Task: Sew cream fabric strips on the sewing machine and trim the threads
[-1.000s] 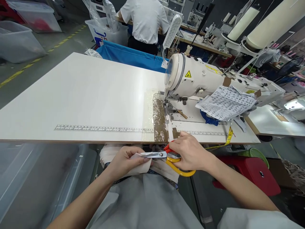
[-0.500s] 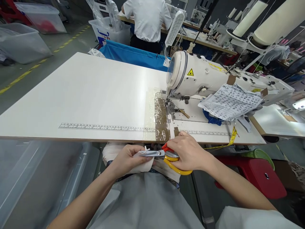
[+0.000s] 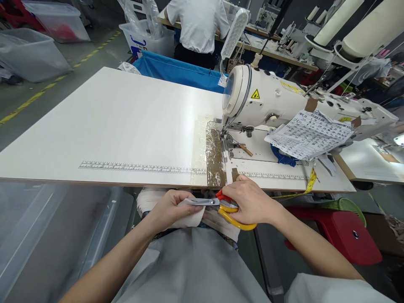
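My left hand point(image 3: 172, 210) pinches a piece of white fabric point(image 3: 191, 219) over my lap, just below the table's front edge. In my right hand point(image 3: 249, 200) is a pair of scissors point(image 3: 210, 202) with yellow and red handles, the fingers wrapped through the grips. The blades point left and lie against the fabric at my left fingertips; they look closed or nearly so. More white fabric point(image 3: 147, 201) rests across my legs beneath both hands.
A white sewing machine point(image 3: 261, 94) stands on the white table point(image 3: 142, 122), handwritten sheets point(image 3: 311, 134) taped to it. A yellow tape measure point(image 3: 311, 181) hangs at the front edge. Right is a red stool point(image 3: 356, 235); left, a clear plastic bin point(image 3: 57, 235). Someone in white point(image 3: 197, 25) sits beyond.
The small white bit standing up above the scissor blades is no longer visible. Both hands keep nearly the same place, and the view has shifted slightly.
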Motion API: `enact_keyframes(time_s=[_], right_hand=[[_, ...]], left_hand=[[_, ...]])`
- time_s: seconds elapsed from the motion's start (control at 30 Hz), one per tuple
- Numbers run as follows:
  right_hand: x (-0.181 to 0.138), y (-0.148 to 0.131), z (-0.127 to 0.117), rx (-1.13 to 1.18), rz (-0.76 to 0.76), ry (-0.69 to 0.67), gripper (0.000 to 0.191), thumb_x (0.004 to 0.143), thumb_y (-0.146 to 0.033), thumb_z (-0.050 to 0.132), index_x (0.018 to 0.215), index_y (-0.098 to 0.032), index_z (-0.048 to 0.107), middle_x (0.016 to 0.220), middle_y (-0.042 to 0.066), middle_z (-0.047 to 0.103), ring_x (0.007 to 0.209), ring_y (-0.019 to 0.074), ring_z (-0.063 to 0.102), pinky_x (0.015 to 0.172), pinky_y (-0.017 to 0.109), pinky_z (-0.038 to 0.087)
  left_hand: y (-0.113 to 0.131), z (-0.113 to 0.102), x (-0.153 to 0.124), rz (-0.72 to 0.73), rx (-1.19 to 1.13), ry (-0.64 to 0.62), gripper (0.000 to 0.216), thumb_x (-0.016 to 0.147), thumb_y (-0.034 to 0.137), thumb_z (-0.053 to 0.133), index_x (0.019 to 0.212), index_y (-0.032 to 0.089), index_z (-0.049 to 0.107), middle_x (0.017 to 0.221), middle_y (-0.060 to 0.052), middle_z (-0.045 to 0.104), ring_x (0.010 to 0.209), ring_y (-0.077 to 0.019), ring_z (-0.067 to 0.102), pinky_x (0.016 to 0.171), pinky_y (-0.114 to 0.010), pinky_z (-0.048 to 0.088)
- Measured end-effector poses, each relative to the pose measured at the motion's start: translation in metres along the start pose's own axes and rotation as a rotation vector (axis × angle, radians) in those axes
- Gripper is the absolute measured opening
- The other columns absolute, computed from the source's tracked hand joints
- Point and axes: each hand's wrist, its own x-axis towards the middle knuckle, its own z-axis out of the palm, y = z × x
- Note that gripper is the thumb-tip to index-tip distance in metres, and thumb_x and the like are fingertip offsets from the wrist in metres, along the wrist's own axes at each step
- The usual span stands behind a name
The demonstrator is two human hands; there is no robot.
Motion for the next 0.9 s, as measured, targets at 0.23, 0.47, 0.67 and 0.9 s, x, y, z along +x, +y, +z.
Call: enact_keyframes(time_s=[0.23, 0.47, 0.67, 0.9], right_hand=[[0.005, -0.001, 0.007, -0.065, -0.001, 0.062, 0.028, 0.081, -0.038, 0.057, 0.065, -0.019, 0.043, 0.058, -0.003, 0.053, 0.051, 0.0087, 0.030, 0.068, 0.031, 0.024], [0.000, 0.013, 0.019, 0.215, 0.103, 0.057, 0.045, 0.082, -0.053, 0.058, 0.061, -0.021, 0.034, 0.052, -0.006, 0.040, 0.050, 0.0094, 0.030, 0.061, 0.027, 0.028], [-0.022, 0.093, 0.000, 0.274, 0.707, 0.184, 0.045, 0.079, -0.066, 0.054, 0.070, -0.022, 0.049, 0.064, 0.000, 0.057, 0.056, 0.0150, 0.048, 0.052, 0.026, 0.030], [-0.005, 0.162, -0.041, 0.066, 0.939, 0.324, 0.021, 0.078, -0.036, 0.060, 0.066, -0.018, 0.056, 0.069, 0.010, 0.062, 0.069, 0.0259, 0.060, 0.057, 0.031, 0.035]], left_hand=[[-0.002, 0.001, -0.001, 0.024, -0.075, -0.042, 0.029, 0.072, 0.043, 0.081, 0.072, 0.015, 0.073, 0.075, -0.005, 0.075, 0.064, -0.0138, 0.061, 0.058, -0.020, 0.045], [-0.005, 0.001, 0.000, 0.006, -0.087, -0.041, 0.033, 0.072, 0.047, 0.080, 0.071, 0.015, 0.071, 0.076, -0.008, 0.076, 0.066, -0.0181, 0.066, 0.058, -0.024, 0.050], [-0.006, -0.002, -0.003, 0.177, 0.223, 0.128, 0.030, 0.083, 0.048, 0.069, 0.077, 0.019, 0.072, 0.083, -0.006, 0.076, 0.079, -0.0200, 0.067, 0.067, -0.024, 0.051], [-0.016, -0.006, -0.006, 0.357, 0.520, 0.340, 0.032, 0.088, 0.047, 0.062, 0.078, 0.019, 0.071, 0.065, 0.000, 0.069, 0.049, -0.0093, 0.044, 0.047, -0.021, 0.033]])
